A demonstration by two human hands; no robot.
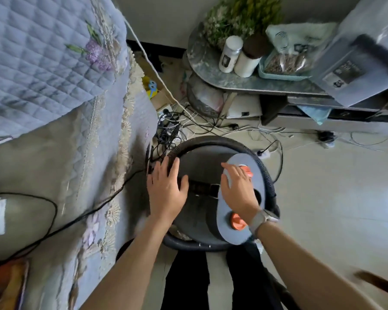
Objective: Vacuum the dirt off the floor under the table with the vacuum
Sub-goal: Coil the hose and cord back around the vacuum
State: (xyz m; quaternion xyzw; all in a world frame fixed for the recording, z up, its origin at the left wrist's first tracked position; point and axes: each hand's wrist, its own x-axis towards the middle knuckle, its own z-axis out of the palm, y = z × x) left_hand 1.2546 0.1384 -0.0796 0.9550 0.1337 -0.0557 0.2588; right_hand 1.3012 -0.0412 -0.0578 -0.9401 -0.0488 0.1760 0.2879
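Down on the tiled floor [336,198] sits the round canister vacuum [202,211], just in front of the person's legs, its black ribbed hose [213,140] coiled round the rim. Both hands lie spread on its top, apart: the left hand [167,193] flat at nine o'clock, fingertips touching the hose; the right hand [239,189] flat on the grey-blue lid panel [240,233] at three o'clock, beside an orange knob [238,221]. Cables [188,124] tangle at twelve o'clock, below a marble-topped table [224,78].
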